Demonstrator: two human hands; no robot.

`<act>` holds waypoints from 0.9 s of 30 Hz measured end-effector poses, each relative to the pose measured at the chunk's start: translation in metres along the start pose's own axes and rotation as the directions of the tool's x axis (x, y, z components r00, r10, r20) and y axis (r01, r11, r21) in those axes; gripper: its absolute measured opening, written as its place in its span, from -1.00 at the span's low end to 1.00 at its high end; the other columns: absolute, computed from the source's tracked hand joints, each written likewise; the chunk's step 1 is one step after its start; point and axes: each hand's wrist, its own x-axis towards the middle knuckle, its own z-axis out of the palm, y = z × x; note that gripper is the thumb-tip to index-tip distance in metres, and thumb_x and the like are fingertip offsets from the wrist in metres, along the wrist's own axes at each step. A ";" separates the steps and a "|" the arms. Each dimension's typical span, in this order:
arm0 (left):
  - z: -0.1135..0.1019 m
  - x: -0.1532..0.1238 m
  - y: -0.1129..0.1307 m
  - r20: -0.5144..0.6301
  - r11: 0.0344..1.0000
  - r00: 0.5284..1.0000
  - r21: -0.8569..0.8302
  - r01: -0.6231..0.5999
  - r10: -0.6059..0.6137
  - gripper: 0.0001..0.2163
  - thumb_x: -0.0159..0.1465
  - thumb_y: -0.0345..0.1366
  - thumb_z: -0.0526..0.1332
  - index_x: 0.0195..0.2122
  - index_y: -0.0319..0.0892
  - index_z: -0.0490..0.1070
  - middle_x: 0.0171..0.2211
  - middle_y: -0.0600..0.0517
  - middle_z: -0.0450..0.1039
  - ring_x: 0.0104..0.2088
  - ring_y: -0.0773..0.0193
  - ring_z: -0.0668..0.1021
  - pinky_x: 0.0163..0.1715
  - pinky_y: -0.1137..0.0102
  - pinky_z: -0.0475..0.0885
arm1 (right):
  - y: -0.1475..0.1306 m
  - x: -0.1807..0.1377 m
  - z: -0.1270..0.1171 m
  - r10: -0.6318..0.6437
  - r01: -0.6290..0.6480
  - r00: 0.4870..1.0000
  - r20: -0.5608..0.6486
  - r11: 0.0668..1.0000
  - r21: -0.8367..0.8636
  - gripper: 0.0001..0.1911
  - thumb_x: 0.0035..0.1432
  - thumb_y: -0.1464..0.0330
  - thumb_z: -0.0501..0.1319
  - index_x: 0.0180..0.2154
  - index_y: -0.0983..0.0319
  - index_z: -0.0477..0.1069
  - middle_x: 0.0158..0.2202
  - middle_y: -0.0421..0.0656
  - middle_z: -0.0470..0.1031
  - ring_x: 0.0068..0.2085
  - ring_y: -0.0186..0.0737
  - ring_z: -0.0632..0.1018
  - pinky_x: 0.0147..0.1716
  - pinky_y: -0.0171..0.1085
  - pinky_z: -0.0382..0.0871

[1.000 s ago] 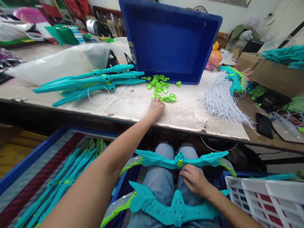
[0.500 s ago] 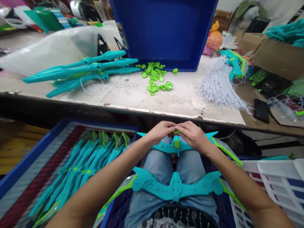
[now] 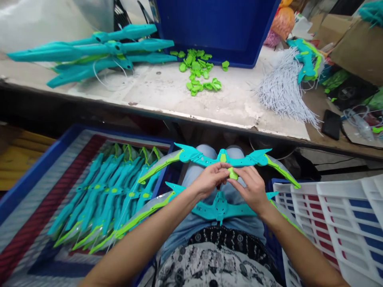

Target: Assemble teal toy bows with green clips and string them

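A small lime-green plastic piece is pinched between the fingers of my left hand and my right hand. Both hands are over my lap, between two turquoise toy bows with lime-green limbs. The far bow lies across my knees and has a green piece at its centre. On my thighs, nearer my body, the other bow shows a bare turquoise centre with small holes. My forearms cover parts of the near bow's limbs.
Several loose green pieces lie on the worktable before a blue bin. Turquoise bow parts and white strings flank them. Left, a blue crate holds several bows; right stands a white basket.
Both hands have come closer to my body, from over the far bow to between the two bows. The green piece shows more clearly between the fingers. My view has tilted down.
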 end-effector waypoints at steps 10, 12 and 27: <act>-0.013 -0.034 -0.012 0.163 0.961 0.986 0.276 -0.023 -0.023 -0.53 0.18 -0.11 0.27 0.04 -0.21 0.22 -0.47 0.15 0.37 -0.45 0.38 0.40 -0.45 0.47 0.22 | -0.016 -0.031 -0.010 0.009 -0.105 0.969 0.245 0.918 0.382 -0.72 0.19 0.37 0.26 -0.03 0.16 0.41 -0.08 -0.08 0.54 -0.05 -0.14 0.53 -0.05 -0.14 0.44; -0.018 -0.038 -0.022 0.091 0.952 0.996 0.305 -0.006 -0.023 -0.57 0.17 -0.14 0.27 0.01 -0.20 0.27 -0.41 0.10 0.41 -0.38 0.34 0.43 -0.39 0.45 0.27 | -0.018 -0.046 -0.002 -0.020 -0.036 0.982 0.186 0.957 0.289 -0.76 0.23 0.43 0.18 -0.04 0.18 0.42 -0.18 -0.08 0.56 -0.14 -0.16 0.55 -0.15 -0.15 0.46; -0.040 -0.077 -0.062 -0.398 0.919 0.845 0.311 -0.242 0.357 -0.78 0.17 -0.17 0.25 -0.26 -0.21 0.46 -0.27 -0.05 0.54 -0.25 0.20 0.56 -0.16 0.29 0.45 | -0.036 -0.087 0.034 -0.056 0.052 0.957 0.283 0.998 0.022 -0.82 0.24 0.43 0.15 -0.16 0.26 0.48 -0.16 -0.01 0.49 -0.06 -0.03 0.38 -0.13 -0.06 0.31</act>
